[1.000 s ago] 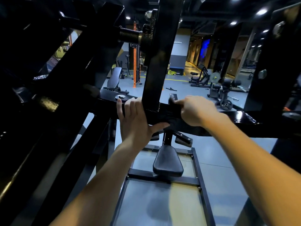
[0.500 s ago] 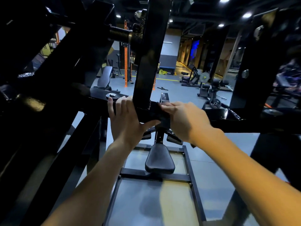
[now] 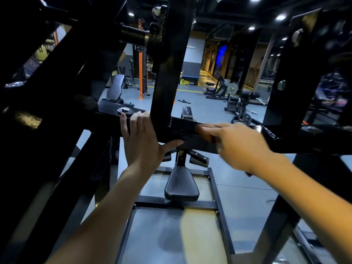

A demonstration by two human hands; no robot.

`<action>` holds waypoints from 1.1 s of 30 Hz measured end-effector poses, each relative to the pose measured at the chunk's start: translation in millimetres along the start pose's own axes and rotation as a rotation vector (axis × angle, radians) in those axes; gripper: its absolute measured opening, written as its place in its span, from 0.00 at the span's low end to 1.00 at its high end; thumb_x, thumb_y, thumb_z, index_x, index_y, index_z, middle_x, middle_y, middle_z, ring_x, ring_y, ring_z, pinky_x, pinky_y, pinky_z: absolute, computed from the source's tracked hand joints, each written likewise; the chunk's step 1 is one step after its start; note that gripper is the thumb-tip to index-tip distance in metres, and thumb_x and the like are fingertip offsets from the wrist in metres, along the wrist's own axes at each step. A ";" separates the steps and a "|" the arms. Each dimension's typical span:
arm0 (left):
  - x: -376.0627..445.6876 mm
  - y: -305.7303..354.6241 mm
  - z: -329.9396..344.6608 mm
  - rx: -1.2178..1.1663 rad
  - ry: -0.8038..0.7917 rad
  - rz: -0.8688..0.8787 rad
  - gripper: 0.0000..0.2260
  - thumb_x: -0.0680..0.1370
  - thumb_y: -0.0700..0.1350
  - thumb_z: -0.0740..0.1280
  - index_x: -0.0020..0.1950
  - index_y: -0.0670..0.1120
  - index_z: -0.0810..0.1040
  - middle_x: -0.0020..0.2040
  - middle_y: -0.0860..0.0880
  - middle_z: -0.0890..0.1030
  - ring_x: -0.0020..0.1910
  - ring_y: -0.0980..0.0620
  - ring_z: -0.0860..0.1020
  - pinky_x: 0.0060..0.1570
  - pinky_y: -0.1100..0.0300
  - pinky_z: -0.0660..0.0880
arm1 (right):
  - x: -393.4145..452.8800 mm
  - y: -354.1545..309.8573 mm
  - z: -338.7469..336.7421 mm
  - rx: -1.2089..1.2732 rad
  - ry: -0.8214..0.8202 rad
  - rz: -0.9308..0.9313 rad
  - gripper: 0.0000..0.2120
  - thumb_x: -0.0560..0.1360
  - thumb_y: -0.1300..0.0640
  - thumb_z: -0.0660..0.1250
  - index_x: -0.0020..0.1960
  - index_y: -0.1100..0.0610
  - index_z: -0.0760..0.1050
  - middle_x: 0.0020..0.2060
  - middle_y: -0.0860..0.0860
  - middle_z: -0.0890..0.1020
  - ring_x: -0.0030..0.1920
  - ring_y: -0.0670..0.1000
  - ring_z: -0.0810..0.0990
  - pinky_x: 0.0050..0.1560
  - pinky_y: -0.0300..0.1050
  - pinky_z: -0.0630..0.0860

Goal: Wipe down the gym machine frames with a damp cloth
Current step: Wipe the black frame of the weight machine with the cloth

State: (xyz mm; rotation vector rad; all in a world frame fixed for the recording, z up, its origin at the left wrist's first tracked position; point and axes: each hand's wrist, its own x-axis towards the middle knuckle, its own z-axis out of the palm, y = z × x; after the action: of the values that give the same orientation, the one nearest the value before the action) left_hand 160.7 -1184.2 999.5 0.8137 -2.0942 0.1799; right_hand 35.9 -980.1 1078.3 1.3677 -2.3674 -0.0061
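Note:
The black machine frame fills the view: a horizontal crossbar [image 3: 282, 138] meets a vertical post [image 3: 167, 73]. My left hand [image 3: 141, 141] grips the crossbar just left of the post, fingers over its top and thumb spread beneath. My right hand [image 3: 238, 147], blurred by motion, holds a dark cloth [image 3: 187, 137] against the crossbar just right of the post. The cloth is hard to tell from the black bar.
A padded seat [image 3: 181, 185] on a low base frame [image 3: 215, 187] sits below the crossbar. Thick black beams [image 3: 57, 92] close in on the left and an upright [image 3: 297, 73] on the right. Benches and weight machines [image 3: 240, 103] stand on the grey floor beyond.
My right hand with the cloth moved in toward the post, then slid back to the right along the crossbar. My left hand kept its hold on the bar.

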 end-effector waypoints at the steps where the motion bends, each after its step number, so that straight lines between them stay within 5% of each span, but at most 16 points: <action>1: -0.7 0.5 -0.1 0.009 -0.004 0.000 0.51 0.70 0.81 0.56 0.71 0.38 0.69 0.66 0.41 0.74 0.71 0.39 0.68 0.80 0.39 0.46 | -1.1 14.0 -0.9 -0.052 -0.038 0.100 0.31 0.82 0.57 0.58 0.77 0.29 0.61 0.73 0.39 0.73 0.60 0.55 0.76 0.45 0.50 0.79; 3: -0.6 1.1 0.7 0.014 -0.001 -0.002 0.51 0.70 0.82 0.54 0.71 0.37 0.69 0.66 0.41 0.74 0.71 0.38 0.68 0.80 0.39 0.47 | 12.5 20.5 -0.5 -0.071 -0.071 0.289 0.29 0.80 0.58 0.58 0.76 0.33 0.67 0.66 0.48 0.79 0.55 0.57 0.76 0.46 0.51 0.79; 5: -0.6 1.5 0.7 0.011 -0.006 0.002 0.52 0.70 0.82 0.54 0.71 0.37 0.69 0.66 0.41 0.73 0.71 0.38 0.68 0.80 0.39 0.47 | 27.0 -5.9 2.2 0.038 -0.030 0.271 0.28 0.79 0.58 0.59 0.74 0.36 0.71 0.59 0.51 0.80 0.54 0.59 0.76 0.47 0.52 0.80; 10: -0.8 0.1 2.5 -0.008 0.008 -0.004 0.51 0.70 0.82 0.55 0.72 0.38 0.69 0.66 0.41 0.74 0.72 0.39 0.68 0.80 0.40 0.46 | -5.4 -7.7 7.0 0.071 0.062 0.071 0.28 0.79 0.57 0.61 0.74 0.33 0.70 0.70 0.38 0.76 0.59 0.55 0.79 0.44 0.52 0.84; 15: -0.6 1.7 2.0 0.002 0.000 -0.011 0.52 0.70 0.82 0.53 0.72 0.37 0.68 0.66 0.40 0.73 0.71 0.38 0.67 0.80 0.40 0.46 | 0.8 36.9 6.4 -0.060 0.005 0.430 0.26 0.78 0.59 0.58 0.72 0.39 0.74 0.66 0.49 0.79 0.59 0.59 0.76 0.44 0.49 0.75; 18: -1.0 0.9 3.2 0.004 0.007 -0.009 0.53 0.70 0.82 0.52 0.72 0.38 0.69 0.66 0.40 0.73 0.72 0.38 0.67 0.80 0.40 0.45 | -3.2 -6.0 10.9 0.063 0.036 0.290 0.27 0.79 0.59 0.59 0.74 0.38 0.71 0.71 0.43 0.75 0.60 0.58 0.73 0.49 0.51 0.77; 21: -0.8 0.9 3.0 0.018 -0.007 -0.015 0.53 0.69 0.82 0.52 0.71 0.37 0.68 0.66 0.39 0.73 0.71 0.38 0.67 0.80 0.40 0.45 | -29.4 3.8 11.9 0.025 0.082 0.190 0.24 0.81 0.55 0.59 0.74 0.36 0.69 0.72 0.39 0.72 0.56 0.56 0.74 0.45 0.49 0.79; 26: -0.5 2.6 0.3 0.016 -0.014 -0.026 0.52 0.69 0.82 0.54 0.72 0.37 0.68 0.66 0.39 0.73 0.72 0.38 0.67 0.80 0.39 0.48 | -15.0 55.7 5.2 -0.046 0.025 0.551 0.25 0.79 0.59 0.57 0.72 0.40 0.74 0.65 0.49 0.78 0.57 0.60 0.76 0.46 0.50 0.73; 33: -2.6 2.7 2.3 -0.022 0.032 -0.013 0.52 0.70 0.81 0.55 0.71 0.36 0.70 0.66 0.38 0.74 0.72 0.37 0.68 0.80 0.40 0.47 | -35.5 9.9 9.0 0.062 0.046 0.260 0.25 0.81 0.56 0.59 0.76 0.38 0.68 0.74 0.40 0.69 0.57 0.58 0.72 0.45 0.49 0.75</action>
State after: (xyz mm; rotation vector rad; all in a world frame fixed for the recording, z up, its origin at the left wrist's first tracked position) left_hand 158.7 -1181.8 996.5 0.8058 -2.0566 0.1620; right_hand 40.1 -947.2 1059.9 1.0645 -2.5064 0.1709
